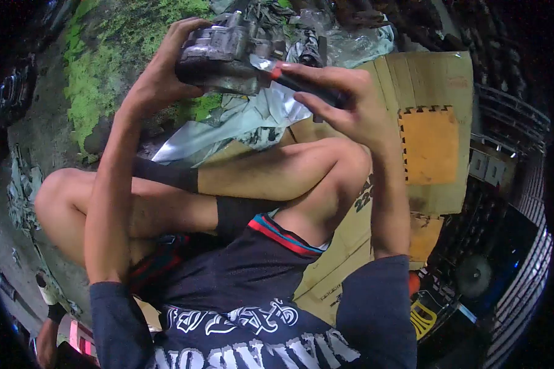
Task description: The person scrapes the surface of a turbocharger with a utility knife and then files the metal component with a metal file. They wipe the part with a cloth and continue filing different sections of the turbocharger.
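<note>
A grey, dirt-stained metal part (218,55) is raised at the top centre, above the crossed legs. My left hand (163,67) is wrapped round its left side, with the thumb underneath. In my right hand (345,101) is a tool with a black and red handle (305,85), gripped between thumb and fingers. The tool's pale, flat tip touches or nearly touches the right side of the metal part. Beneath the part lies crumpled whitish plastic sheeting (228,126).
Cardboard (437,80) with an orange foam mat (434,144) lies at the right. Green matting (98,74) covers floor at the upper left. A yellow object (421,320) stands at lower right. Another person's arm (48,335) shows at lower left.
</note>
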Available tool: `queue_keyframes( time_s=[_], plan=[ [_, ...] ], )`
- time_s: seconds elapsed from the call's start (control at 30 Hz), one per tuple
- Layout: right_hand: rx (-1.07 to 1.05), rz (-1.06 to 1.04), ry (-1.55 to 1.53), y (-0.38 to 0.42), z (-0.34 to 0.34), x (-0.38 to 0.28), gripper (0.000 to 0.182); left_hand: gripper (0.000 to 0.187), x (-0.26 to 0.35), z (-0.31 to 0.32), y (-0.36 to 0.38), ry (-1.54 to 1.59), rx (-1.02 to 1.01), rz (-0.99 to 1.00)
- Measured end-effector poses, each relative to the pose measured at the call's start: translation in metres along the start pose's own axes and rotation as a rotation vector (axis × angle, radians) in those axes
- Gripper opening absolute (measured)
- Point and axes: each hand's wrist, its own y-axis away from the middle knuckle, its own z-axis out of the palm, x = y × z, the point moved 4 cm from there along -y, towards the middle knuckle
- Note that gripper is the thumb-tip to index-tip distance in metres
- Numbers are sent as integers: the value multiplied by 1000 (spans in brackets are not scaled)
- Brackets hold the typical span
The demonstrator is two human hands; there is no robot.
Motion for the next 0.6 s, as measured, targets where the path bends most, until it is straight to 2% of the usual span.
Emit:
queue_keyframes(
  time_s=[0.03, 0.13, 0.2, 0.37, 0.6],
  plan=[
    [-49, -10, 23, 0, -4, 1, 48, 106, 2, 0, 0, -3, 0, 0],
    [-3, -92, 72, 1, -9, 10, 44, 107, 5, 0, 1, 45, -5, -52],
    [1, -59, 39, 5, -7, 11, 44, 107, 4, 0, 0, 35, -4, -84],
    [42, -47, -74, 10, 3, 15, 48, 107, 0, 0, -2, 25, -14, -65],
    [22, -116, 48, 8, 5, 9, 51, 112, 6, 2, 2, -22, -9, -11]
  ],
)
